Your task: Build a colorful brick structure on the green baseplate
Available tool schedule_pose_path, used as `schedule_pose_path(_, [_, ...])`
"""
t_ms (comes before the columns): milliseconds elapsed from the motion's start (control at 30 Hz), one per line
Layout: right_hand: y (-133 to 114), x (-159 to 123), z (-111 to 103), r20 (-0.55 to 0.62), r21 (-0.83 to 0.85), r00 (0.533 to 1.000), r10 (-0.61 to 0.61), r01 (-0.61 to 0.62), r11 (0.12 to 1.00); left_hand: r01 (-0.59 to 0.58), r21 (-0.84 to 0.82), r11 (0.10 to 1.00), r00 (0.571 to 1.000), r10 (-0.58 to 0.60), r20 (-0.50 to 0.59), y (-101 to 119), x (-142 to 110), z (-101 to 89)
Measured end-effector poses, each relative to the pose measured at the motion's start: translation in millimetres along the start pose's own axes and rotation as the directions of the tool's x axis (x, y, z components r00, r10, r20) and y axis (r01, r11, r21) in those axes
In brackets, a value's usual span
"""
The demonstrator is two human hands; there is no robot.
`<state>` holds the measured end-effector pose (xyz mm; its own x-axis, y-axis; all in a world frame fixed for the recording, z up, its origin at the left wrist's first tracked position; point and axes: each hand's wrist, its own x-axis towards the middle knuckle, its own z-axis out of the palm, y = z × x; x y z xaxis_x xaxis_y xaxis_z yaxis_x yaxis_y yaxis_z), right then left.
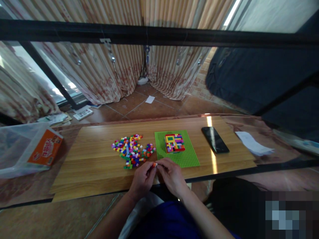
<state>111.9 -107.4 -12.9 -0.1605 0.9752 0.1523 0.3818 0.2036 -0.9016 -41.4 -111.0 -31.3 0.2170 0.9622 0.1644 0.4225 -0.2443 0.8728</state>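
Observation:
Between my two hands, just over the front edge of the table, is a small orange toy brick (155, 164) with a pale bit beside it. My left hand (143, 177) pinches it from the left. From the right, the fingertips of my right hand (171, 174) close on the same spot. Just beyond, a green baseplate (191, 157) carries a low block of many-coloured bricks (174, 143) with a yellow square outline on its top. Left of the baseplate lies a loose pile of small coloured bricks (129, 149).
A black phone (215, 140) lies on the wooden table (94, 162), right of the baseplate. Past the right end are white papers (253, 143). A clear plastic bin (23, 149) with an orange label stands at the left. A dark rail (159, 36) crosses in front of curtains.

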Motion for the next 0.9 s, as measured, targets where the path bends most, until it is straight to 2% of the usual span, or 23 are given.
schedule_pose_path(100, [0.7, -1.3, 3.5, -0.014, -0.035, 1.000, -0.027, 0.027, 0.999, 0.003, 0.011, 1.000, 1.000, -0.003, -0.003, 0.2, 0.3, 0.2])
schedule_pose_path(333, [6.1, -7.6, 9.0, -0.092, -0.245, 0.982, -0.163, 0.136, 0.960, 0.003, 0.058, 0.998, 1.000, -0.002, -0.008, 0.4, 1.0, 0.5])
schedule_pose_path(500, [5.6, -8.1, 7.9, -0.153, -0.237, 0.972, -0.180, 0.140, 0.961, 0.010, 0.041, 0.999, 1.000, -0.009, -0.013, -0.1, 0.5, 1.6])
schedule_pose_path(667, [10.6, -1.5, -21.3, -0.302, -0.197, 0.948, -0.103, 0.044, 0.979, 0.036, 0.055, 0.998, 0.999, -0.034, -0.026, -0.1, -0.2, 2.6])
schedule_pose_path(800, [23.3, 7.9, -56.7, -0.454, -0.258, 0.891, -0.014, -0.116, 0.959, 0.038, 0.071, 0.997, 0.999, -0.037, -0.024, 0.7, -0.4, 3.0])
schedule_pose_path(900, [30.8, 15.2, -72.9, -0.524, -0.292, 0.850, 0.044, -0.228, 0.929, 0.032, 0.075, 0.997, 0.999, -0.030, -0.017, 1.7, 0.2, 3.0])
